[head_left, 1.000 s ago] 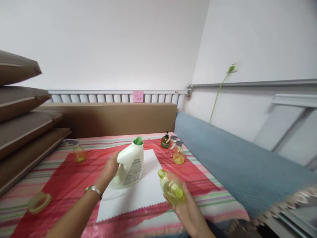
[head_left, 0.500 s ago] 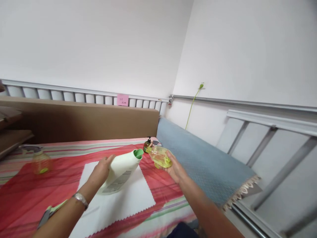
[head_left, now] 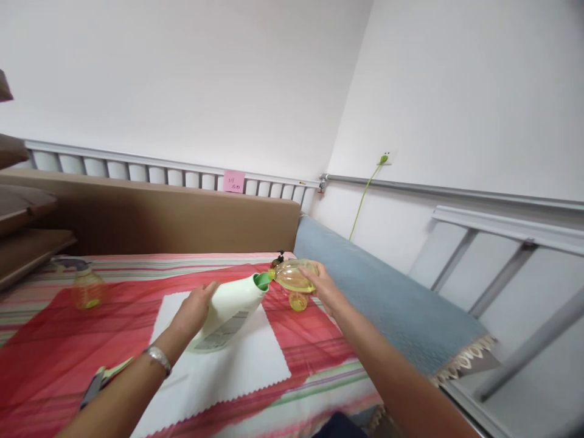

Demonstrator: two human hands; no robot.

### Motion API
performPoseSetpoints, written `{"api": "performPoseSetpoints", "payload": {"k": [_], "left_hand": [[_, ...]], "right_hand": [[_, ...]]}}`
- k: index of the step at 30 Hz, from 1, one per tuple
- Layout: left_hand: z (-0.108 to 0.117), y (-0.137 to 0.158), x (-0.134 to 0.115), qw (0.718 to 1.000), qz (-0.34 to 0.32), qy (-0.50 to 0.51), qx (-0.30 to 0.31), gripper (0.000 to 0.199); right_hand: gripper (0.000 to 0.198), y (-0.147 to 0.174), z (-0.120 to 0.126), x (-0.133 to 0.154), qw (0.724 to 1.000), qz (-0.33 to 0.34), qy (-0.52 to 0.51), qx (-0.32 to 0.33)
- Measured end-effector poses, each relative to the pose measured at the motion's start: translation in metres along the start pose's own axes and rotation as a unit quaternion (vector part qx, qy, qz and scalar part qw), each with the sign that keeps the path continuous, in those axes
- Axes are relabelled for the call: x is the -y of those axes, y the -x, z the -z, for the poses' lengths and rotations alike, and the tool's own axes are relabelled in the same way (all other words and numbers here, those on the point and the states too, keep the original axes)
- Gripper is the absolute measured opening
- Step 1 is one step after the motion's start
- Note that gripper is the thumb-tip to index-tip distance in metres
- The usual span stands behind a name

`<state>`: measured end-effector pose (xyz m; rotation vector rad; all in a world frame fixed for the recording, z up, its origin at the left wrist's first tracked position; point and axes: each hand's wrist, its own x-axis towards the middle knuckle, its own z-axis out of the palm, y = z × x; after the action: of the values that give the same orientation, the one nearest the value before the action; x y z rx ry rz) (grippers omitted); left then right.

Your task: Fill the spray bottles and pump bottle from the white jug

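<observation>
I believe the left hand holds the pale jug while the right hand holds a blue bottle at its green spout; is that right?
The bottle in the right hand at the green spout is yellow, not blue, as the head view shows; the rest is right.

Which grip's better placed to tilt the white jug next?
Left, probably: the left grip is on the jug, while the right grip holds the yellow bottle at the jug's green spout.
</observation>
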<state>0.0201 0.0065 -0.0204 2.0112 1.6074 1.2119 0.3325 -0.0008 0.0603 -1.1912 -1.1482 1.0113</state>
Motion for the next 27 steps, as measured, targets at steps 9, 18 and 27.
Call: {"api": "performPoseSetpoints", "payload": {"k": [9, 18, 27], "left_hand": [[0.0, 0.0, -0.001, 0.994, 0.002, -0.095, 0.046, 0.055], [-0.001, 0.002, -0.001, 0.997, -0.003, -0.068, 0.025, 0.047], [0.005, 0.005, -0.01, 0.984, 0.001, -0.158, 0.082, 0.044]], "right_hand": [[0.057, -0.001, -0.004, 0.029, 0.978, 0.085, 0.187, -0.023], [0.071, 0.002, -0.018, 0.057, 0.923, 0.163, 0.348, -0.01], [0.077, 0.006, -0.045, 0.075, 0.821, 0.307, 0.465, 0.12]]}}
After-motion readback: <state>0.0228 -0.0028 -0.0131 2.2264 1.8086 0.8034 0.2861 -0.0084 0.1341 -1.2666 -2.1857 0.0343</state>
